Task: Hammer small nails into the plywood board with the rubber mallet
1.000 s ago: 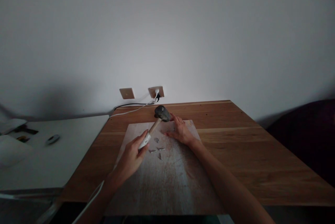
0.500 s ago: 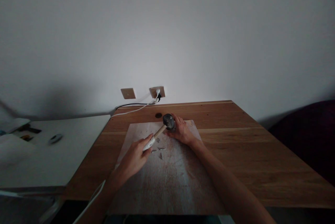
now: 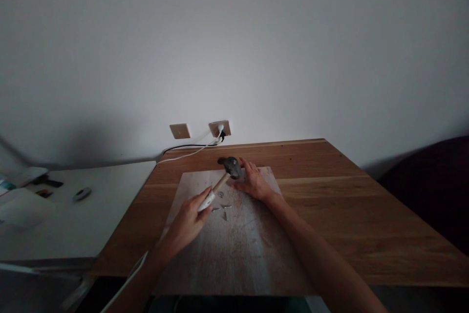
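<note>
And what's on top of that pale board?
A few small shiny pieces lie on the pale board, and the right hand is over its far end. The mallet, held by the left hand, hides part of it. Whatever is under the right hand is covered.

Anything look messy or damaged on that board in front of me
The board looks worn, its surface blotchy and streaked. A few small pieces lie loose on it at differing angles beside the left hand.
</note>
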`<action>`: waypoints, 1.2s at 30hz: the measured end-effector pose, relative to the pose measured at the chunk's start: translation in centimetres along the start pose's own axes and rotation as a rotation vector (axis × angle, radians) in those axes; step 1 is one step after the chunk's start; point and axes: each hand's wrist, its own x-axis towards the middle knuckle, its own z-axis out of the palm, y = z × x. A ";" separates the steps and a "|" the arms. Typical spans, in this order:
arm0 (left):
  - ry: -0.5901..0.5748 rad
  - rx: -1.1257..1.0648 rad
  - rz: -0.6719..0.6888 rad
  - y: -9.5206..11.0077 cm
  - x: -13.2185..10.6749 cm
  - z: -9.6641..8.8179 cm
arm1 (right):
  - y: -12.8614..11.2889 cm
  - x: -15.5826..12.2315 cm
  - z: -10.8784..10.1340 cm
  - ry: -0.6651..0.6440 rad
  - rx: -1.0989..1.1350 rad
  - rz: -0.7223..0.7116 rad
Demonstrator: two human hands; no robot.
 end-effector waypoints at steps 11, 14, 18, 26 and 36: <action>0.427 0.004 -0.203 -2.0 1.6 -1.2 | -1.8 -0.2 -1.2 0.117 -0.111 -0.116; 0.393 0.018 -0.208 -3.1 2.7 -1.5 | -3.3 -0.6 -1.0 -0.072 -0.014 -0.216; 0.345 0.036 -0.182 -4.5 3.1 -1.1 | -4.5 -1.2 -0.2 -0.336 0.051 -0.315; 0.257 0.071 -0.123 -4.4 2.9 -0.9 | -4.5 -0.8 -0.9 -0.596 0.260 -0.295; 0.289 0.013 -0.152 -4.5 2.9 -0.5 | -5.0 -1.1 -1.1 -0.620 0.169 -0.274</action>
